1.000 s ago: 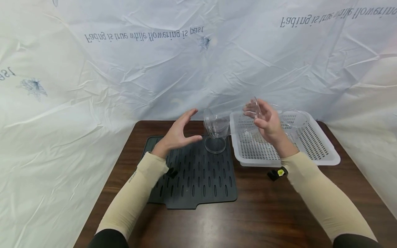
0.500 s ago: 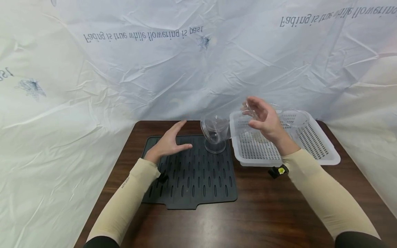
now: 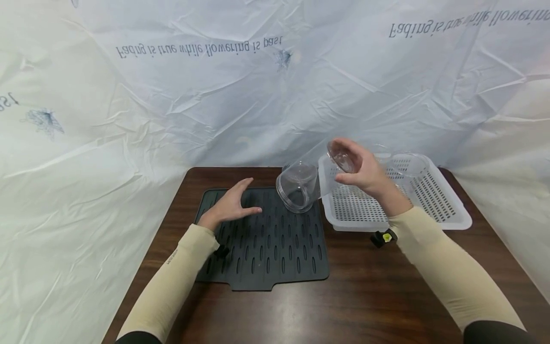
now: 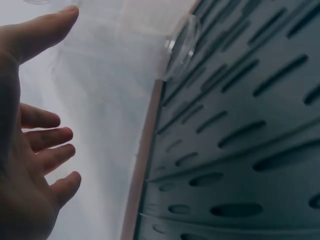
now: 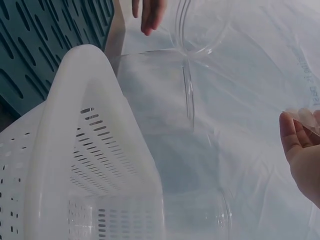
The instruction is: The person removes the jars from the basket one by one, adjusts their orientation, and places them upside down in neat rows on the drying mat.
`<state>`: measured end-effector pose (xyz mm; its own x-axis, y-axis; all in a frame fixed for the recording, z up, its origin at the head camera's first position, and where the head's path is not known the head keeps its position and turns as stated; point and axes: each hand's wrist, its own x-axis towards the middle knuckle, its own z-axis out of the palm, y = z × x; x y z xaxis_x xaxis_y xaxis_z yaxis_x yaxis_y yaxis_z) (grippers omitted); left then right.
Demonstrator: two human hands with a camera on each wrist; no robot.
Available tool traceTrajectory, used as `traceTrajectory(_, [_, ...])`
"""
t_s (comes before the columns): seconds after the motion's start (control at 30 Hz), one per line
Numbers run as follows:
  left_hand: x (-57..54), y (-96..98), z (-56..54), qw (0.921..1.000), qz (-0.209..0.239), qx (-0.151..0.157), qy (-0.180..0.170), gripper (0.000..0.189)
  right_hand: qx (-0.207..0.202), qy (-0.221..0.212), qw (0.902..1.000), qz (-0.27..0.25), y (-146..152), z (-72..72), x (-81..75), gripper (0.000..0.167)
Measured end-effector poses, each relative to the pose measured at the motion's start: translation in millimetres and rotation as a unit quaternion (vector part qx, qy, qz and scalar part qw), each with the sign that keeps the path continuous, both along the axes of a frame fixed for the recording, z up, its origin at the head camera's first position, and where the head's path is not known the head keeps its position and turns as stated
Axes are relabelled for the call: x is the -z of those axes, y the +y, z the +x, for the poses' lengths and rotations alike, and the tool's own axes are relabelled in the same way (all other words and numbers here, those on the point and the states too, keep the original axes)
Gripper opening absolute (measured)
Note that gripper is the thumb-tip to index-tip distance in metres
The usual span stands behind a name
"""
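My right hand grips the round base of a clear, cylindrical container. This container is held tilted in the air, its wide rim pointing down and to the left. Partly overlapped by it in the head view, another clear container stands on the back right corner of the dark slotted mat. Above the mat's left side, my left hand holds nothing, thumb and fingers spread apart. The left wrist view shows that hand's fingers relaxed, clear of the standing container.
A white perforated basket sits right of the mat, with clear containers in it that are hard to make out. Both are on a dark wooden table. A pale printed sheet hangs behind and at the sides.
My left hand has drawn back left and down, away from the held container. In my right hand that container has tipped, its rim dropping lower and its base turning into view.
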<state>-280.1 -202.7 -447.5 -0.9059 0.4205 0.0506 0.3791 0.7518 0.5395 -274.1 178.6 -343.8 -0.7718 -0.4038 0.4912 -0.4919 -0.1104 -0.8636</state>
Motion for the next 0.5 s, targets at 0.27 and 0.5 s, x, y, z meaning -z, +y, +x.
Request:
traceTrajectory(0.27, [15.3,-6.3,-3.2,0.999,-0.036,-0.008,-0.025,0.108,0.008,0.036,0.9975,0.061,-5.0,-4.5,2.1,0.084])
traceTrajectory(0.5, [26.2,-10.3,-7.6,0.997,-0.073,-0.01,-0.026,0.106,0.003,0.031,0.9936,0.109,-9.7,-4.2,2.1,0.088])
